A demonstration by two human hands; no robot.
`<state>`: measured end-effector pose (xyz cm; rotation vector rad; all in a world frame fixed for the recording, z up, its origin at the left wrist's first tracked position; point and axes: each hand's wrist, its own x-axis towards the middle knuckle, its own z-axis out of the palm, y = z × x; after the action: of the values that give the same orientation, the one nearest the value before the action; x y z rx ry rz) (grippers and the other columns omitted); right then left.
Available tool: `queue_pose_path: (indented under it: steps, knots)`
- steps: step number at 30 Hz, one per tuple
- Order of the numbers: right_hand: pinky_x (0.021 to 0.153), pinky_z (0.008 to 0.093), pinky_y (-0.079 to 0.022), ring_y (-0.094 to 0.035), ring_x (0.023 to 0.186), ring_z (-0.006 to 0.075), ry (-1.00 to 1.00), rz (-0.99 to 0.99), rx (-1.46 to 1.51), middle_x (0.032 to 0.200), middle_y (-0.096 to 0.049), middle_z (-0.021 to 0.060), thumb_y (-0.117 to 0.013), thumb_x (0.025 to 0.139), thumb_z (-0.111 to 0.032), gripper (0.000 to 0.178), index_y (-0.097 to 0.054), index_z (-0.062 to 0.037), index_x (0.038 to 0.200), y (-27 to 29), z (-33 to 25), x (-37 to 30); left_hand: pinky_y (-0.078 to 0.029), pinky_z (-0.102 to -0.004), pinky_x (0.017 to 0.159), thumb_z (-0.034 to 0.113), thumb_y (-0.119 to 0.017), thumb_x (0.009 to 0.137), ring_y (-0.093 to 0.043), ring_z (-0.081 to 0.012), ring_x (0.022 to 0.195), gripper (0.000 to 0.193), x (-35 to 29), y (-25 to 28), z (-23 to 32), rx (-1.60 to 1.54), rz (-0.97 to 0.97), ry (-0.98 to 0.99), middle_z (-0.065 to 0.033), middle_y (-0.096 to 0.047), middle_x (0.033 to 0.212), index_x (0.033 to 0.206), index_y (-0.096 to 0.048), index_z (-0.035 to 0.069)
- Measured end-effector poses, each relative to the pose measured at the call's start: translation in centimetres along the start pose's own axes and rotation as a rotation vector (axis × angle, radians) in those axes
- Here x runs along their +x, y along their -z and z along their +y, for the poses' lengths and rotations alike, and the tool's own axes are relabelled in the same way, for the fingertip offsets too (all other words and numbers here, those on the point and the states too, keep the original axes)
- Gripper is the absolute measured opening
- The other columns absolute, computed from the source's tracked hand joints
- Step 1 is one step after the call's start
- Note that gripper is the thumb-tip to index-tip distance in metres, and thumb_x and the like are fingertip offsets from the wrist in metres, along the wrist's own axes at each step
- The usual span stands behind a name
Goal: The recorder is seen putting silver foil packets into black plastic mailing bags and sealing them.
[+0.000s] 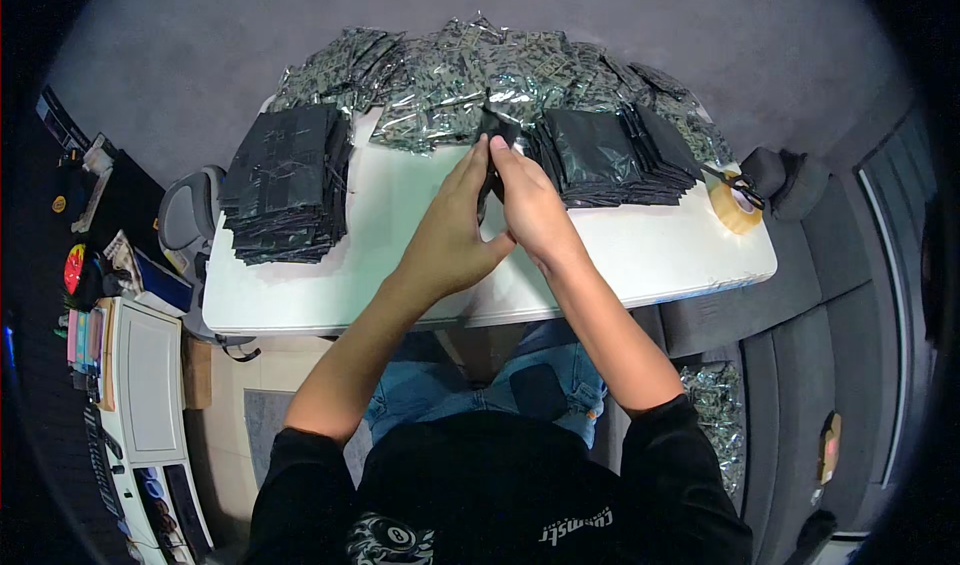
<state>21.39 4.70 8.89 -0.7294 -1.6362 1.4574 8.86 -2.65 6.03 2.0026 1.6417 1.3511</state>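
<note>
My left hand (448, 227) and my right hand (532, 203) meet over the middle of the white table (400, 300). Their fingers are straight and point away from me, palms facing. Pressed between them is a black plastic packet (497, 125), standing on edge; its far end shows past my fingertips, while most of it is hidden. Just right of my right hand, a row of black packets (595, 150) leans together. To the left stands a tall stack of black packets (283, 180), some with strips of tape on top.
Camouflage-patterned packets in clear, shiny wrap (460, 80) cover the table's far side. A tape roll (735, 208) with black-handled scissors (738, 183) lies at the right end. A grey sofa (790, 315) stands right, a grey chair (190, 210) and white cabinet (150, 380) left.
</note>
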Motion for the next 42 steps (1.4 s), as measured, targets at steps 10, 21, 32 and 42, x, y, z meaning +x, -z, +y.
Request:
queue_pose_path:
  steps: [10,21,32,42]
  knots:
    - [0.126,0.0428,-0.041,-0.048,0.155,0.0265,0.198,-0.201,-0.108,0.168,-0.05,0.0155,-0.049,0.119,-0.05,0.068,-0.049,0.0007,0.165,3.5,1.3,1.2,-0.061,-0.035,0.089,0.016,-0.07,0.109,-0.077,-0.0227,0.097,0.036,0.7,2.1,-2.0,-0.167,0.128,0.295,-0.0184,-0.081,0.112,0.135,-0.07,-0.01]
    - [0.067,0.0206,-0.048,-0.061,0.077,-0.0004,0.209,0.025,0.133,0.091,-0.079,-0.0025,-0.084,0.103,-0.018,0.022,-0.083,0.0026,0.113,4.0,1.6,2.4,-0.054,-0.0264,0.088,0.007,-0.079,0.104,-0.069,-0.0093,0.094,0.012,2.5,6.7,-5.3,-0.443,0.179,0.18,-0.0026,-0.079,0.104,0.106,-0.08,-0.004]
    - [0.061,0.0201,-0.033,-0.045,0.068,-0.0019,0.231,0.055,-0.004,0.076,-0.065,-0.0103,-0.084,0.103,-0.019,0.02,-0.083,0.0011,0.105,3.9,1.4,2.5,-0.052,-0.0233,0.082,0.004,-0.08,0.102,-0.066,-0.0061,0.089,0.007,2.3,7.8,-4.9,-0.699,0.215,0.044,-0.0003,-0.076,0.099,0.104,-0.08,-0.003]
    - [0.064,0.021,-0.043,-0.054,0.073,-0.0012,0.245,0.043,0.209,0.087,-0.072,-0.0055,-0.077,0.109,-0.021,0.019,-0.077,-0.0028,0.115,2.1,1.2,3.4,-0.058,-0.0272,0.082,0.016,-0.078,0.107,-0.071,-0.0078,0.09,0.02,2.2,6.1,-4.3,-0.521,0.164,0.259,-0.002,-0.08,0.099,0.111,-0.082,-0.004]
